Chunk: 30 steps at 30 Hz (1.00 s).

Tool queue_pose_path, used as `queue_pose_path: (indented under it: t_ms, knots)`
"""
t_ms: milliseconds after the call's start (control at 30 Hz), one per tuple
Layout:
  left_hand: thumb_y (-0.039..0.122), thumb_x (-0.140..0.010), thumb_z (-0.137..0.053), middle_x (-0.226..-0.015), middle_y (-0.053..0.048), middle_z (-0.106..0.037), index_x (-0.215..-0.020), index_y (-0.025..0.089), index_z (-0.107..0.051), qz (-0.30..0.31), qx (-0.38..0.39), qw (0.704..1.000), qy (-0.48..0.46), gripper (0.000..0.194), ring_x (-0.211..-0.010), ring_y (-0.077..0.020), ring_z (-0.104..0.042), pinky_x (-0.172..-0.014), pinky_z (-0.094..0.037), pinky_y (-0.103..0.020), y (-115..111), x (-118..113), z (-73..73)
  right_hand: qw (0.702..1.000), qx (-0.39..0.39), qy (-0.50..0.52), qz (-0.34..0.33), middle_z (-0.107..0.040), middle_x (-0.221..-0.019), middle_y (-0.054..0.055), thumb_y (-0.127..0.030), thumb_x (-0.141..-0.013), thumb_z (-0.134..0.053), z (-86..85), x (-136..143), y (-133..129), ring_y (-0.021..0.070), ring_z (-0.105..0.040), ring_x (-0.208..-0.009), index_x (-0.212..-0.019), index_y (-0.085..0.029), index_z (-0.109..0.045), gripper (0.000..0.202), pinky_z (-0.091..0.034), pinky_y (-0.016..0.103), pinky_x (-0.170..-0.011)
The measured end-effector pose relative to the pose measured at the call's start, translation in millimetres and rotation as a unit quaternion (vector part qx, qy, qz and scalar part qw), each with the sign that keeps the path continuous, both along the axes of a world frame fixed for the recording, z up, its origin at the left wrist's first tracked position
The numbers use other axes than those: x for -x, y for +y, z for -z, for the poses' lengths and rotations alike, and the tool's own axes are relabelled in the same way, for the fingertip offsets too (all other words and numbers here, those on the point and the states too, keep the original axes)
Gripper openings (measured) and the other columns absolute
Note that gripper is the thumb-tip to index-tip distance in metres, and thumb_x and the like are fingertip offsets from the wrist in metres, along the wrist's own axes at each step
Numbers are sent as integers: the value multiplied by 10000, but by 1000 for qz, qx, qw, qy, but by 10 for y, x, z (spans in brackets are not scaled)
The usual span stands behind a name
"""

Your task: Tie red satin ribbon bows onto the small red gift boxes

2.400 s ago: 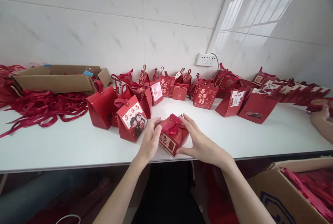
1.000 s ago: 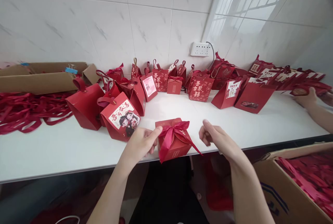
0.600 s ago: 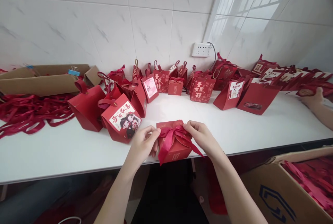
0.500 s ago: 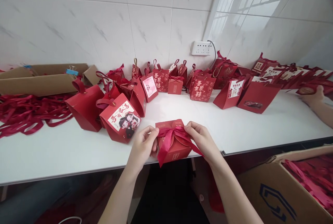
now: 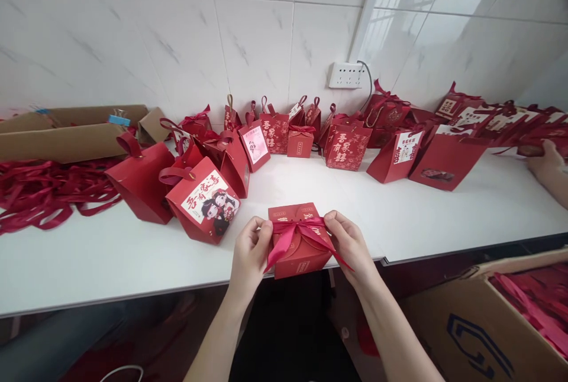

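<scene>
Ribbon [image 5: 296,227] across a red box [image 5: 298,267], at six o'clock on the table [image 5: 133,269], is pinched by the fingers [image 5: 265,230] of the left hand [image 5: 251,250] and right hand [image 5: 349,242]. At four o'clock, an open carton [image 5: 432,314] holds red strips [image 5: 532,314]; at ten, a long carton [image 5: 66,145] shows little of its contents.

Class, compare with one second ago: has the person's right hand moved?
Yes: relative to the wall socket, the right hand has moved left, now holding the ribbon.

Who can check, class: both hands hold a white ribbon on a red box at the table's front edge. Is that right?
No: the ribbon is pinkish red, not white, as the head view shows. The left hand and right hand hold it on the red box at the front edge of the table.
</scene>
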State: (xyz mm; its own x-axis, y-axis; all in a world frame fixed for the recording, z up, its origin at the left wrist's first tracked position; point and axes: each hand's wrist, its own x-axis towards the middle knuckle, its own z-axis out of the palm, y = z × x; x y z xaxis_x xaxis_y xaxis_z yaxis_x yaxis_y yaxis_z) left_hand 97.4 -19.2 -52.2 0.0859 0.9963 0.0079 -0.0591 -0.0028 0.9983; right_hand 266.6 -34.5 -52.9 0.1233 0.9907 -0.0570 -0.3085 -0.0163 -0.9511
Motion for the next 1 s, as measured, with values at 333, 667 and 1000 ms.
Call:
queue_pose_path:
  t_ms: [333, 667, 1000]
  knots:
    - [434, -774, -560, -559, 58, -426, -632, 191, -438, -18, -49, 991, 121, 306, -520, -86, -433, -484, -354, -196, 29, 86, -184, 761, -357, -508, 188, -543, -936, 89, -366, -746, -664, -283, 134, -445, 238, -527, -897, -980, -192, -553, 312, -441, 379, -761]
    - [248, -840, -491, -954, -32, -562, -906, 213, -615, 93, -207, 945, 234, 145, -962, -180, -523, -882, -418, -323, 173, 71, -306, 696, -386, -571, 204, -659, -817, 49, -71, -833, -521, -84, 591, -292, 171, -583, -758, -928, -181, -601, 167, -419, 378, -807]
    - [174, -864, -430, -1041, -20, -552, -964, 303, -708, 99, -259, 905, 321, 322, -1034, -183, -483, -968, -407, -359, 162, 20, -314, 736, -444, -481, 173, -618, -755, 27, -35, -833, -502, -43, 469, -348, 153, -579, -745, -866, -194, -587, 183, -439, 330, -703]
